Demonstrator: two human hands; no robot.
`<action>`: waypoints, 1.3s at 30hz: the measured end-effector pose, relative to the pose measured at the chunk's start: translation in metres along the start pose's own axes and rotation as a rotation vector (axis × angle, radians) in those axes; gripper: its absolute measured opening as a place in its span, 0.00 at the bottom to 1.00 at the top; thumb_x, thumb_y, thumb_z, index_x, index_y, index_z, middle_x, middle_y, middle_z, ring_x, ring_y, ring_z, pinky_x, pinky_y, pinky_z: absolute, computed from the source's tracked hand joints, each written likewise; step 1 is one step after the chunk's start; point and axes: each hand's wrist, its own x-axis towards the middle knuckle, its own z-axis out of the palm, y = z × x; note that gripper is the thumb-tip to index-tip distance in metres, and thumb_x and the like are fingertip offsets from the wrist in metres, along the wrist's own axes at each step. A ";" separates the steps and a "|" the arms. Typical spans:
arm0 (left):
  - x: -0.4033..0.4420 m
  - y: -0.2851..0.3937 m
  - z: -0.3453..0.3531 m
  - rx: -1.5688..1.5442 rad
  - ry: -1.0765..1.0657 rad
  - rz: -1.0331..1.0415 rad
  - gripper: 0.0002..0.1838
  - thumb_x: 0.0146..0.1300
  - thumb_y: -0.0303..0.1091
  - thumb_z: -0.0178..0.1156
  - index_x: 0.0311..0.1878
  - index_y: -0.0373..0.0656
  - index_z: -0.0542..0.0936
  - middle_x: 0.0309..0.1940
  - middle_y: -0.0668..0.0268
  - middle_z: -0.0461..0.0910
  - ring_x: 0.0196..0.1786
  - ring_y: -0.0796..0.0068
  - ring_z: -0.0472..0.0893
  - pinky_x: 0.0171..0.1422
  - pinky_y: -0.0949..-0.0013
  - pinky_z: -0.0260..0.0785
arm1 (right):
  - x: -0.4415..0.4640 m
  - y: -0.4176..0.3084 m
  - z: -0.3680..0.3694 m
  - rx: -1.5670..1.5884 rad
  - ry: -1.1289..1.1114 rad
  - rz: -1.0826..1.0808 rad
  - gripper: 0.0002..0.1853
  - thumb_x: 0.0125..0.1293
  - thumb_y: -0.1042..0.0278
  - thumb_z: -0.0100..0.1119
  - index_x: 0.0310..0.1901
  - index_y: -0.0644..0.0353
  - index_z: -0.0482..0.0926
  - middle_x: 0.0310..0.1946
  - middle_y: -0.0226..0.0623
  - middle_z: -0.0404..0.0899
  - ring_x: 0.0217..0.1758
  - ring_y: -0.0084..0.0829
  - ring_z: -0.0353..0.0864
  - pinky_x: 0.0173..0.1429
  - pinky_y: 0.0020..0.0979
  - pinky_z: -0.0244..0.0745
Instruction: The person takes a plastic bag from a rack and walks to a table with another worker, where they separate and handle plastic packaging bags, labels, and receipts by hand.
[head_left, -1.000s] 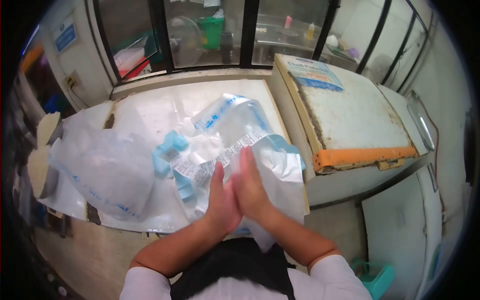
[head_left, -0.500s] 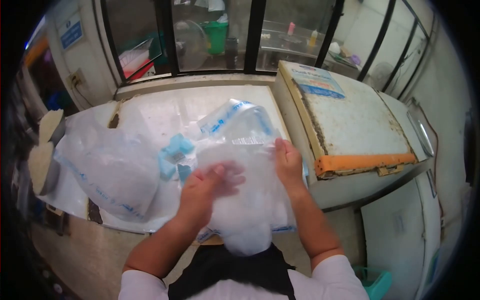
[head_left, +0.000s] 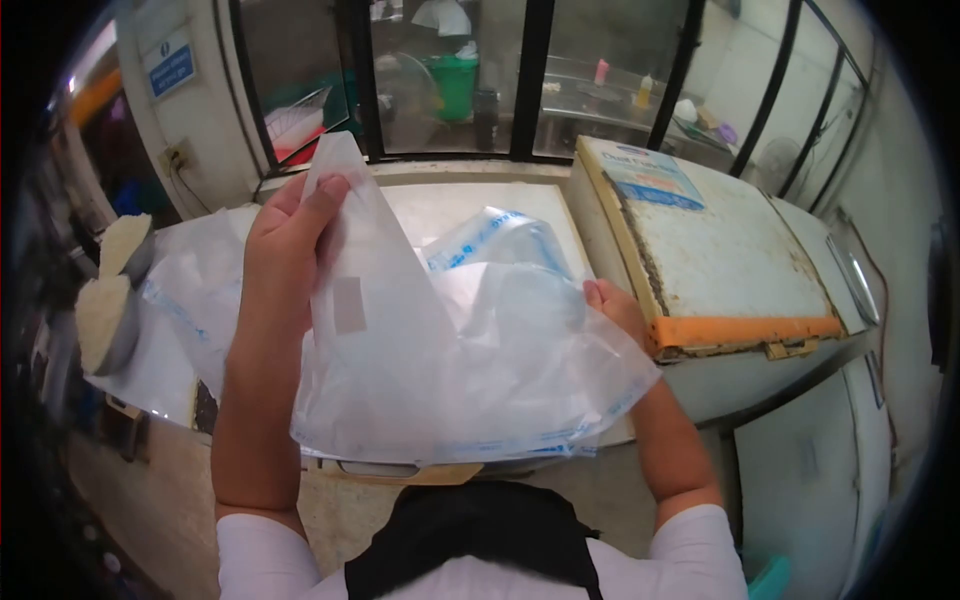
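Note:
A large translucent plastic bag (head_left: 400,370) is stretched between my two hands in front of my chest, its blue-printed edge hanging lowest. My left hand (head_left: 295,235), raised at the left, pinches one corner between thumb and fingers. Lower and to the right, my right hand (head_left: 615,305) grips the bag's other side. Behind it, another clear bag with blue print (head_left: 500,235) lies on the white freezer top (head_left: 405,205). A further plastic bag (head_left: 185,290) rests left of my left forearm. The held bag hides much of the surface beneath.
Two bowls heaped with pale grainy stuff (head_left: 105,320) stand at the far left. On the right is a worn white chest freezer (head_left: 710,255) with an orange front strip (head_left: 745,330). Dark-framed windows (head_left: 535,80) run along the back.
My hands were pressed together, then moved apart. My left hand has risen to the upper left with a bag corner, my right hand has shifted right, and the bag is now spread wide.

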 end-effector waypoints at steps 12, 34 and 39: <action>0.009 -0.023 -0.020 0.140 -0.051 -0.025 0.11 0.70 0.39 0.61 0.45 0.40 0.81 0.22 0.75 0.73 0.23 0.87 0.67 0.28 0.80 0.56 | 0.024 -0.036 -0.062 0.288 -0.149 -0.185 0.25 0.71 0.55 0.59 0.63 0.60 0.75 0.66 0.50 0.72 0.71 0.42 0.68 0.74 0.38 0.60; -0.025 0.078 0.007 0.314 0.259 0.279 0.14 0.68 0.42 0.64 0.47 0.43 0.82 0.30 0.74 0.81 0.28 0.86 0.79 0.29 0.82 0.68 | -0.025 -0.131 0.025 0.862 -0.966 -0.327 0.46 0.63 0.49 0.67 0.76 0.57 0.54 0.74 0.53 0.60 0.64 0.46 0.76 0.65 0.44 0.72; -0.017 -0.029 0.050 0.083 -0.588 0.123 0.18 0.72 0.33 0.56 0.61 0.36 0.73 0.50 0.58 0.83 0.52 0.72 0.81 0.53 0.70 0.73 | -0.014 -0.155 0.021 1.332 -0.873 -0.094 0.36 0.69 0.52 0.59 0.72 0.59 0.59 0.64 0.49 0.68 0.60 0.40 0.78 0.60 0.41 0.76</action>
